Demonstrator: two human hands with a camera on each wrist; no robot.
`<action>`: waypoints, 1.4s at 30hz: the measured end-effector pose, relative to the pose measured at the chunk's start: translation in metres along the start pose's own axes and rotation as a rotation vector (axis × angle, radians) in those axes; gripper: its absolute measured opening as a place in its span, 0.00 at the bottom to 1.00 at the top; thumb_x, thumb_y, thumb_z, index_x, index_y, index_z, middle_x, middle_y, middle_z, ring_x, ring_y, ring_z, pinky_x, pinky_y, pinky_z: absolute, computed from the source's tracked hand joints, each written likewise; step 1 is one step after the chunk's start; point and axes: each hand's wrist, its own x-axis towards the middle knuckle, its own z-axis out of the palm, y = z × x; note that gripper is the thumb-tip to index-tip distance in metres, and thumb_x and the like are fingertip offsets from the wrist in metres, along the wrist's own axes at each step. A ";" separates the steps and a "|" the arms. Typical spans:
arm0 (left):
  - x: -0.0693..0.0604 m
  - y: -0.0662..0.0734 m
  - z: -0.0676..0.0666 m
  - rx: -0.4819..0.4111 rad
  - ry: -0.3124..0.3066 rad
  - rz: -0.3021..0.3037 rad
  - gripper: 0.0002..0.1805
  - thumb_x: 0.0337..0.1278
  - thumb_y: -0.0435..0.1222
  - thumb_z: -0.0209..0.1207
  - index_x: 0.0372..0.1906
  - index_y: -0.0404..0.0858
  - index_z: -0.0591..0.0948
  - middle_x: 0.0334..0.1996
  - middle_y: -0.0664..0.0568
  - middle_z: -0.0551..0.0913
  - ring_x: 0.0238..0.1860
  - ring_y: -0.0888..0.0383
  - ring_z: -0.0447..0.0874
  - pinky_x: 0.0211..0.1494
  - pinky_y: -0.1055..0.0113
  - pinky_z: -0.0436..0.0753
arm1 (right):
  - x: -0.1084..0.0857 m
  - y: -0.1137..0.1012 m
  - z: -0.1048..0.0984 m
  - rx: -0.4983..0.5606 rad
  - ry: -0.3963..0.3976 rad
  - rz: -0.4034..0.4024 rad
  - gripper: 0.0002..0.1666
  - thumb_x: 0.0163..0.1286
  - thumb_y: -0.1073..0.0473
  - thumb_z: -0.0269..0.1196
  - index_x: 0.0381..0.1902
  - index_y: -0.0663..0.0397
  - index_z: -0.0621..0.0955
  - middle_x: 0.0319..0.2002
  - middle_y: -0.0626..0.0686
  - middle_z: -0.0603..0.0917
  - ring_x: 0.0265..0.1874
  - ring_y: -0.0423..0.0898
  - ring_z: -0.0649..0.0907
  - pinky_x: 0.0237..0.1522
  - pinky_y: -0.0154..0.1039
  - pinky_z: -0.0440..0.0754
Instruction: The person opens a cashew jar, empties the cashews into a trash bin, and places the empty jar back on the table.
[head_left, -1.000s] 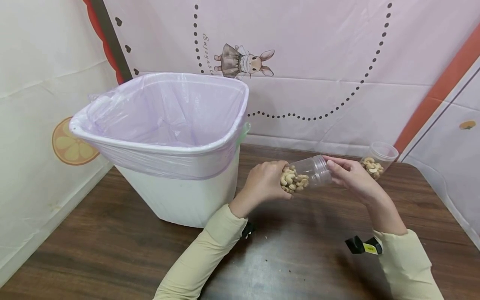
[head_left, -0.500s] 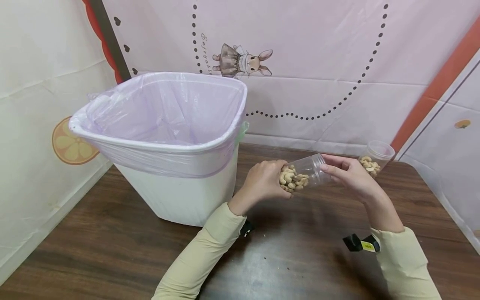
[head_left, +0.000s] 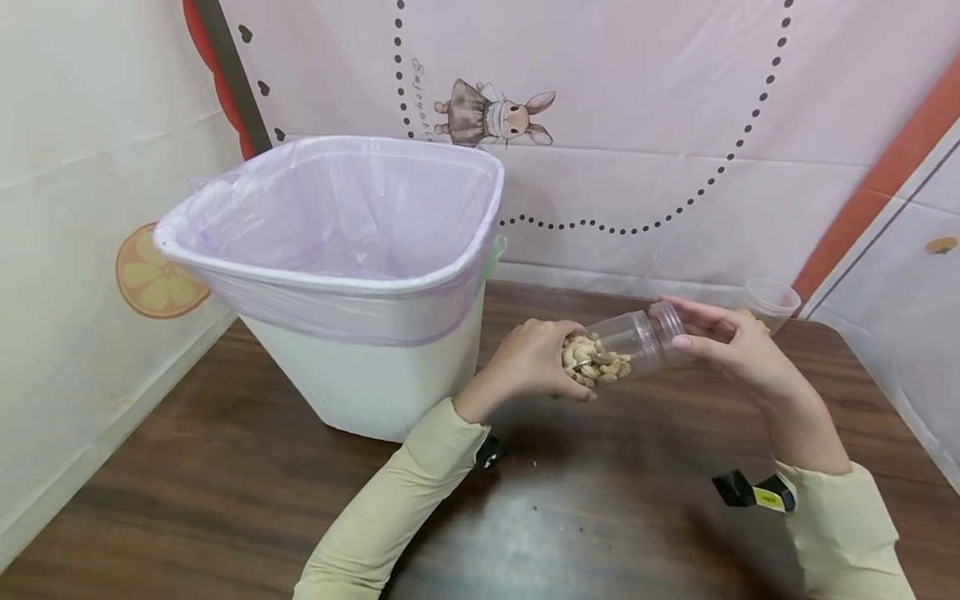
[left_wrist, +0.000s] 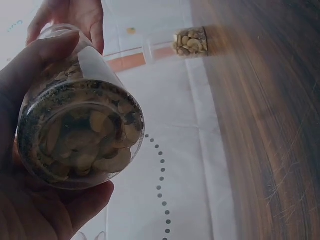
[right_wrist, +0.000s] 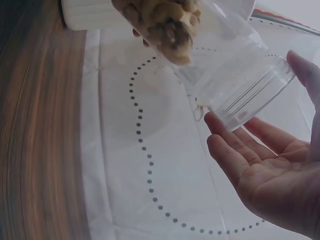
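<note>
My left hand [head_left: 534, 358] grips a clear plastic jar [head_left: 621, 335] round its lower part and holds it tilted above the table. Cashews and other nuts [head_left: 594, 363] lie in its bottom end, also seen through the jar's base [left_wrist: 85, 145] in the left wrist view. Between the thumb and fingertips of my right hand [head_left: 738, 348] is a clear screw lid [head_left: 667, 327], at the jar's mouth and a little apart from it. The right wrist view shows the ribbed side of this lid [right_wrist: 260, 94]. Behind my right hand stands a second clear jar [head_left: 774, 302], partly hidden.
A large white bin [head_left: 390, 383] with a thin purple liner bag [head_left: 337, 321] stands left of my hands. The wooden table [head_left: 600, 517] carries a few tiny crumbs. A printed cloth [head_left: 637, 108] hangs behind, and the table's right edge meets another cloth.
My right hand has moved right with the lid, away from the jar's mouth. The left hand still holds the jar in nearly the same place. The head view has shifted slightly.
</note>
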 end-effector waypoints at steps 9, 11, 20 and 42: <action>-0.003 0.001 0.000 -0.022 -0.015 -0.005 0.40 0.21 0.55 0.73 0.51 0.46 0.77 0.33 0.61 0.81 0.31 0.64 0.76 0.33 0.72 0.74 | -0.018 0.000 -0.009 -0.046 0.032 0.044 0.30 0.62 0.77 0.51 0.58 0.46 0.75 0.48 0.42 0.80 0.45 0.34 0.79 0.40 0.26 0.76; -0.004 0.002 0.000 -0.031 -0.018 -0.003 0.40 0.21 0.55 0.73 0.51 0.47 0.77 0.32 0.61 0.80 0.31 0.64 0.76 0.33 0.73 0.73 | -0.024 0.001 -0.012 -0.081 0.054 0.071 0.30 0.62 0.76 0.52 0.58 0.45 0.74 0.48 0.41 0.80 0.43 0.34 0.79 0.39 0.26 0.77; -0.006 0.001 0.003 -0.047 -0.019 -0.004 0.41 0.22 0.56 0.72 0.53 0.46 0.76 0.35 0.59 0.81 0.34 0.62 0.77 0.36 0.70 0.75 | -0.052 0.004 -0.030 -0.396 0.123 0.241 0.30 0.64 0.68 0.56 0.63 0.46 0.69 0.49 0.28 0.73 0.45 0.24 0.74 0.40 0.21 0.73; -0.010 -0.001 0.007 -0.155 0.005 -0.057 0.43 0.22 0.56 0.73 0.55 0.46 0.74 0.37 0.56 0.82 0.35 0.61 0.77 0.37 0.70 0.74 | -0.107 0.022 -0.065 -0.751 0.193 0.496 0.40 0.60 0.53 0.63 0.63 0.70 0.62 0.45 0.36 0.77 0.37 0.16 0.70 0.30 0.23 0.74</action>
